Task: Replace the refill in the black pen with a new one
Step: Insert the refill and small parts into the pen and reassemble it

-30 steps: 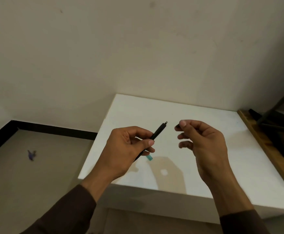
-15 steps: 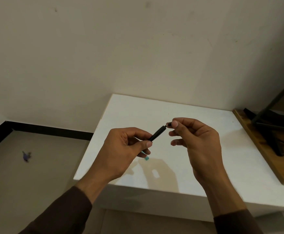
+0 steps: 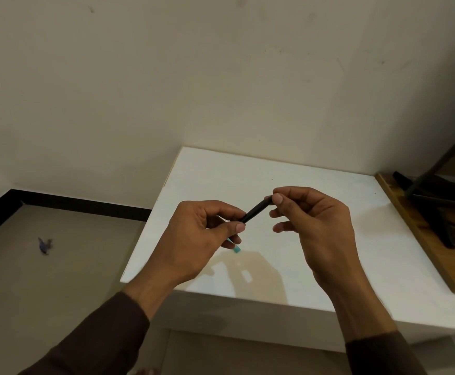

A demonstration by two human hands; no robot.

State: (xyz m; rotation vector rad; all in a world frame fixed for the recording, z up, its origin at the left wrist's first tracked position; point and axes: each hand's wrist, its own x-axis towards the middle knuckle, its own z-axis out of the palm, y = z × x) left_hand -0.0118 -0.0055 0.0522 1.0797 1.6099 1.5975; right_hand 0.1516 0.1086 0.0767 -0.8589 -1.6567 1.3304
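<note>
The black pen (image 3: 256,211) slants up to the right above the white table (image 3: 302,180). My left hand (image 3: 202,239) grips its lower barrel between thumb and curled fingers. My right hand (image 3: 313,223) pinches the pen's upper tip between thumb and forefinger, and that tip is hidden by the fingertips. A small teal end (image 3: 236,249) sticks out below my left hand; whether it belongs to the pen or to a refill I cannot tell.
A wooden board (image 3: 423,234) with a black stand (image 3: 442,201) on it lies at the table's right edge. The wall rises just behind the table. Left of the table is bare floor with a small blue scrap (image 3: 43,245).
My right hand has moved left to the pen's upper tip and closed its thumb and forefinger on it. The left hand has kept its grip on the barrel.
</note>
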